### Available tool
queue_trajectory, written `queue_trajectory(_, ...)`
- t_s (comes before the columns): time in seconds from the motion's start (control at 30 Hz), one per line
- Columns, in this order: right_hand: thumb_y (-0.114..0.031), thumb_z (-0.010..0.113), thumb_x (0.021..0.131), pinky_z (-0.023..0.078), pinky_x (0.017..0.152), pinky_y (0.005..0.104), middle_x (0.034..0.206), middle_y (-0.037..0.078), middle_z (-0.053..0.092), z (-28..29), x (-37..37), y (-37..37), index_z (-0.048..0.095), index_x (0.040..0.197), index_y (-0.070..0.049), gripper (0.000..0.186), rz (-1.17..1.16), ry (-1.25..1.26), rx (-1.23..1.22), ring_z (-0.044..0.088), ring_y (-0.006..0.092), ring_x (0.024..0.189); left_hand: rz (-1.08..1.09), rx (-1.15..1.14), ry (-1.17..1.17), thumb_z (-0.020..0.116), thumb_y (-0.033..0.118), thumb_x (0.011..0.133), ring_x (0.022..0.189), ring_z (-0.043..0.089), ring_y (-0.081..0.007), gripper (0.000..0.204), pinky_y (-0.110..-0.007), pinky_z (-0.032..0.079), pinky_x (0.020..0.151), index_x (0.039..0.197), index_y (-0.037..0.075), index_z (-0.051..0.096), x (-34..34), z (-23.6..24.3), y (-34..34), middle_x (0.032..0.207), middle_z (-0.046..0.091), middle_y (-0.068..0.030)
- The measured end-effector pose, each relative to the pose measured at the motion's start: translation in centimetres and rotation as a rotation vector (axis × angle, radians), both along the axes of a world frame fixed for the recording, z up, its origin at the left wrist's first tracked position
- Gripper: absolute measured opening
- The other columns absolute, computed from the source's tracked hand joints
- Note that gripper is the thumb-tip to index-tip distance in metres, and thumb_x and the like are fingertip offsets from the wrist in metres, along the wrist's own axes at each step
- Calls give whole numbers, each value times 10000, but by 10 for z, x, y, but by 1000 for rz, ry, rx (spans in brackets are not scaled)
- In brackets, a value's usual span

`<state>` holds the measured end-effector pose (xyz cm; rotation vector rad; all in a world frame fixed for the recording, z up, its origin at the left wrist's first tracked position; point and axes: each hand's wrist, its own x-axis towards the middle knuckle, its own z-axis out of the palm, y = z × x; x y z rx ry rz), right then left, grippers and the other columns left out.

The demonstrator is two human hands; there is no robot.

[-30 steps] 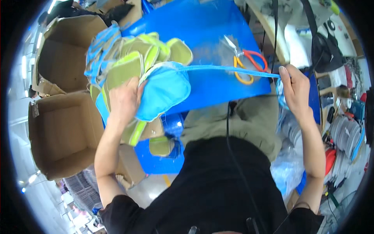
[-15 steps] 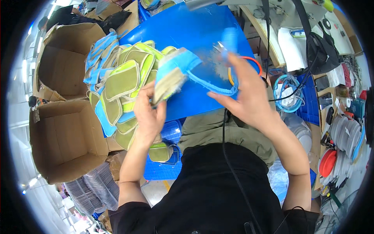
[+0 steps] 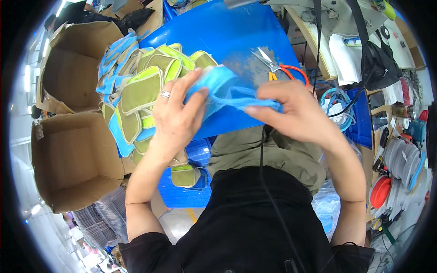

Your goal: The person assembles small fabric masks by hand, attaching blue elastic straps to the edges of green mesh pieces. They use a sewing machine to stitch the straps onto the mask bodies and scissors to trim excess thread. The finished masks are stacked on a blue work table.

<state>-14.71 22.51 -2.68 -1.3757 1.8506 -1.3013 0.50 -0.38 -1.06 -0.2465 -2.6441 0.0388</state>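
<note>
Brought thumb and fingers of the right hand [image 3: 300, 111] together since half a second ago, from spread apart to pinching a blue fabric strap [image 3: 248, 102]. Turned the attached blue fabric piece [image 3: 217, 79] too, now showing mostly blue. Grips it between thumb and fingers of the left hand [image 3: 180, 109], with a silver ring [image 3: 165, 94] on one finger. Holds it over the near part of the blue tabletop [image 3: 223, 34], just right of heaped green mesh-faced pads [image 3: 143, 88]. Cannot tell its full outline, being blurred and partly covered. Has scissors [image 3: 274, 67] lying just beyond the right hand, blades slightly parted, orange handle partly hidden.
</note>
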Motion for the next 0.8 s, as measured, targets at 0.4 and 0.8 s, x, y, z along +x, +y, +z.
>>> queue_trajectory(0.4,-323,651,944,533,725,391,771,54,653,45,-1,-52,671,777,-125,259,-169,862,-473,680,269,817,11,-156,-657,647,158,911,854,678,-329,313,-413,545,738,1199,51,587,-14,15,-37,1022,666,-145)
queue_trajectory(0.8,-297,510,1052,416,646,313,767,54,569,-56,-12,135,658,848,-85,330,-597,45,175,539,195,695,234,4,-387,781,195,858,628,634,-333,176,-458,511,604,941,107,654,76,-3,-72,690,615,-118)
